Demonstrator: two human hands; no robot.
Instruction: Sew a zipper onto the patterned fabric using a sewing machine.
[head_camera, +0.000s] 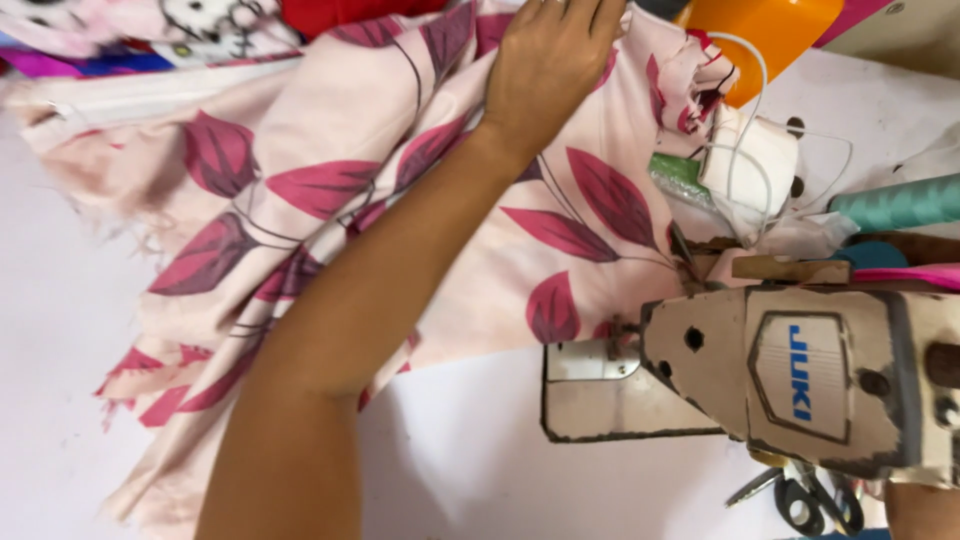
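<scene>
- Where the bare forearm stretches forward, the left hand (548, 62) lies flat on the pink leaf-print cloth (330, 200), its fingertips cut off from view.
- Right of the wrist stands a worn cream sewing machine (790, 375).
- Beyond it, white cord (745, 130) loops.

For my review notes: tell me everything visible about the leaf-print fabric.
The fabric is pale pink, thin woven cloth printed with dark magenta leaves on fine stems. It lies spread and rumpled over the white table, its left edge frayed. One edge runs to the sewing machine. The left hand presses on its top part, forearm lying across it.
</scene>
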